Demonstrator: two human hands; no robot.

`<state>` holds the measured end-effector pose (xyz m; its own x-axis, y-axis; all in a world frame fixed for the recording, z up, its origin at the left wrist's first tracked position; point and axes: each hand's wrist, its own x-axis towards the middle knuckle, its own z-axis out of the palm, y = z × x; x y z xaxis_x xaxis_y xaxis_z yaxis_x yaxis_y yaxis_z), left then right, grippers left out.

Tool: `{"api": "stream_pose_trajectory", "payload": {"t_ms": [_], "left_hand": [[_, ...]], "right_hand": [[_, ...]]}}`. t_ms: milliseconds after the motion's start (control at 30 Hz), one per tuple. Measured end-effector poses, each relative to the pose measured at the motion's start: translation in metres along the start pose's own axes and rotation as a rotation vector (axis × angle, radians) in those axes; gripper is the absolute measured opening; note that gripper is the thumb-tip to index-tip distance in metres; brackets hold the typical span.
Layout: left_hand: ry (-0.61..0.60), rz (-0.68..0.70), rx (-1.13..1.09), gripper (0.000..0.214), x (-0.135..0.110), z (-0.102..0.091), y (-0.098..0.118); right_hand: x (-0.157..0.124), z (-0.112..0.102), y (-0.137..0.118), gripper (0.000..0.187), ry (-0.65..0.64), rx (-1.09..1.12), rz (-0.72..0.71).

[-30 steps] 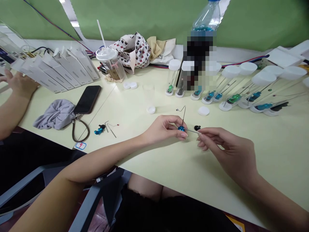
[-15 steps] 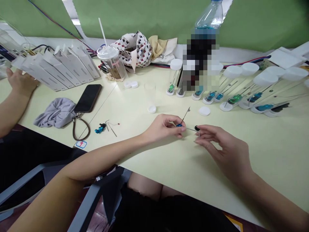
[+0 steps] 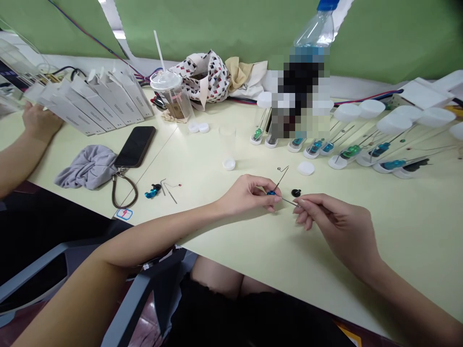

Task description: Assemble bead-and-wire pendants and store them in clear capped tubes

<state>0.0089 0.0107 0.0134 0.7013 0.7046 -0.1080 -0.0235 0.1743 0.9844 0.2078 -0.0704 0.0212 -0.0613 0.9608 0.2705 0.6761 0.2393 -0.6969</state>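
My left hand (image 3: 249, 195) pinches a small blue metal piece (image 3: 271, 193) just above the pale yellow table (image 3: 398, 217). A thin bent wire (image 3: 281, 176) rises from the piece. My right hand (image 3: 338, 226) pinches a straight metal pin (image 3: 289, 201) whose tip meets the blue piece. A small black cap (image 3: 295, 193) lies on the table just behind the pin, between my hands.
Clear tubes with white caps (image 3: 347, 144) holding blue and green pieces lie in a row at the back right. A water bottle (image 3: 314, 33), a lidded cup (image 3: 171, 94), a phone (image 3: 135, 146), a grey cloth (image 3: 88, 166) and white boxes (image 3: 90, 101) are around. Another person's hand (image 3: 39, 123) touches the boxes.
My right hand closed back onto the pin after loosening half a second ago. The bent wire swung slightly as my left hand turned the blue piece. The other person's hand shifted by the boxes.
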Motion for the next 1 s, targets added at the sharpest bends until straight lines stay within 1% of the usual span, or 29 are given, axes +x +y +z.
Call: {"api": "stream_pose_trajectory", "payload": {"t_ms": [67, 167, 233, 333, 433, 467, 667, 833, 900, 1000], "left_hand": [[0.000, -0.004, -0.016, 0.017, 0.000, -0.001, 0.001], [0.002, -0.018, -0.061, 0.018, 0.001, -0.004, 0.001], [0.009, -0.030, -0.088, 0.019, 0.000, -0.005, 0.002], [0.006, -0.046, -0.098, 0.022, 0.000, -0.005, 0.004], [-0.009, -0.054, -0.104, 0.023, -0.001, -0.003, 0.004], [-0.012, -0.052, -0.104, 0.023, -0.001, -0.003, 0.003], [-0.022, -0.052, -0.056, 0.025, 0.000, -0.005, -0.002], [-0.017, -0.036, -0.018, 0.024, 0.000, -0.003, -0.003], [-0.012, -0.029, -0.021, 0.025, 0.000, -0.003, -0.003], [-0.004, -0.020, -0.028, 0.025, 0.000, -0.002, -0.004]], "right_hand": [[0.000, 0.001, 0.001, 0.019, 0.021, -0.073, -0.051], [-0.003, 0.000, 0.008, 0.023, 0.109, -0.406, -0.264], [-0.006, -0.003, 0.013, 0.029, 0.137, -0.552, -0.377], [-0.008, -0.008, 0.019, 0.035, 0.108, -0.586, -0.532], [-0.007, -0.012, 0.021, 0.038, 0.124, -0.648, -0.748], [-0.006, -0.013, 0.021, 0.038, 0.132, -0.671, -0.790], [-0.006, -0.011, 0.018, 0.034, 0.150, -0.719, -0.800], [-0.006, -0.011, 0.017, 0.037, 0.195, -0.722, -0.794], [-0.008, -0.011, 0.020, 0.039, 0.172, -0.715, -0.763], [-0.014, -0.009, 0.026, 0.038, 0.110, -0.688, -0.648]]}}
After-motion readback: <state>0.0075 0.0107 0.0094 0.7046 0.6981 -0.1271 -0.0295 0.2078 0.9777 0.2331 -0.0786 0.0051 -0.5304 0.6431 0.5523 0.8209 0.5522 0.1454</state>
